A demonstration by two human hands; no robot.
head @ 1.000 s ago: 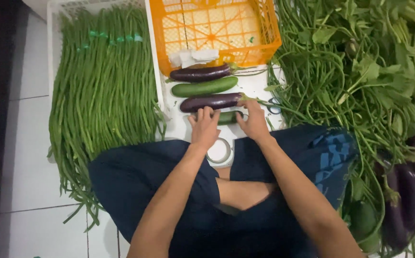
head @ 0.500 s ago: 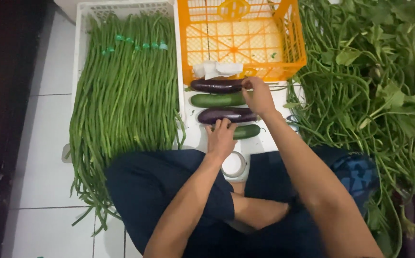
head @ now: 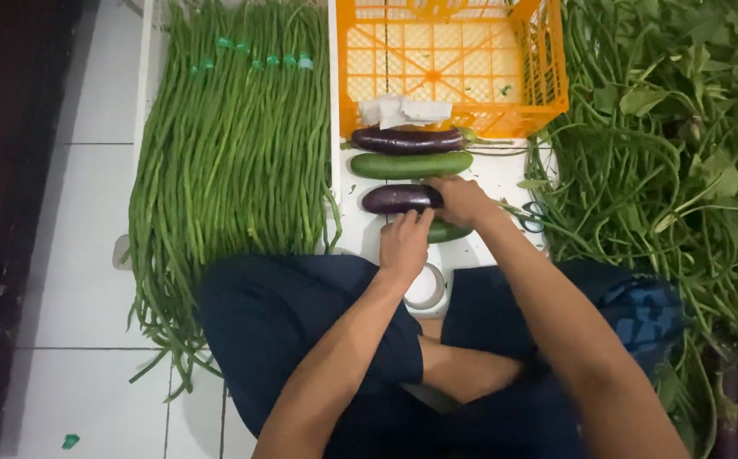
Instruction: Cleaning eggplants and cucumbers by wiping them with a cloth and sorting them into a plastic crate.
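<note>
White tiled floor (head: pixel 80 221); we sit cross-legged between a long-bean heap (head: pixel 233 153) and leafy greens (head: pixel 675 144), orange crate (head: pixel 454 64) ahead. Half a second ago our right hand (head: pixel 462 200) was up at the far eggplant (head: pixel 407 140); now it is back on the near eggplant (head: pixel 399 199), grip closed round its end. Left hand (head: pixel 405 242) stays flat on the near cucumber (head: pixel 445 231), grip loose. Far cucumber (head: pixel 411 165) unmoved. Row of four unchanged.

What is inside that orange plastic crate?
The orange plastic crate shows a bare lattice floor and a green scrap. Crumpled white paper hides its front edge.
</note>
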